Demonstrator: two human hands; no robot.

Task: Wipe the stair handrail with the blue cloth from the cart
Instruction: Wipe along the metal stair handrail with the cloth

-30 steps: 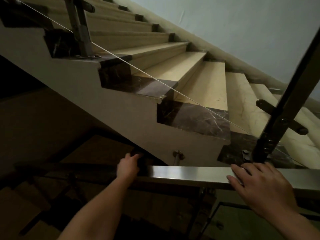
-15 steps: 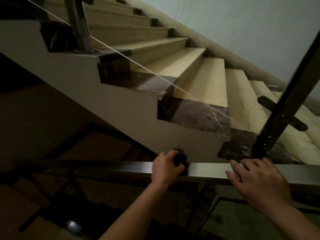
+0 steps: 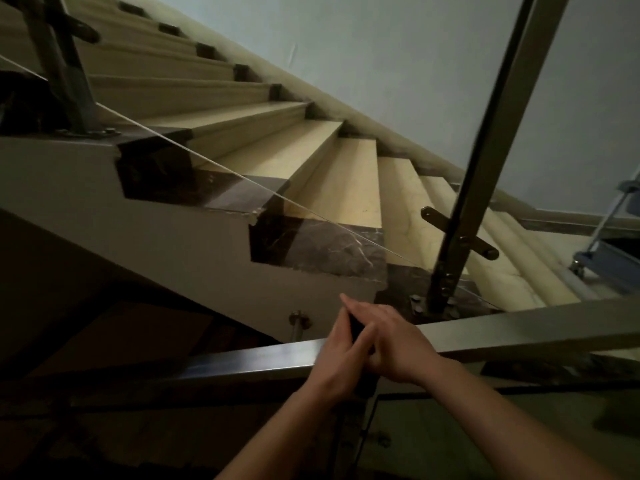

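The metal handrail (image 3: 519, 332) runs across the lower part of the view, rising slightly to the right. Both hands meet on it near the middle. My left hand (image 3: 334, 358) grips the dark blue cloth (image 3: 355, 330), of which only a small dark patch shows between the two hands. My right hand (image 3: 394, 344) lies over the cloth and the left hand's fingers, pressing on the rail. Whether the right hand holds the cloth or just rests on it is hard to tell.
A dark metal baluster post (image 3: 460, 216) rises just behind the hands. Beige stair treads (image 3: 343, 188) with dark marble ends climb to the upper left behind a glass panel. A blue cart (image 3: 613, 251) stands at the right edge. Dark stairwell lies below.
My left hand has slid right along the rail with the cloth, from far left to meet my right hand, which shifted left onto it. The view has swung right, showing the cart.
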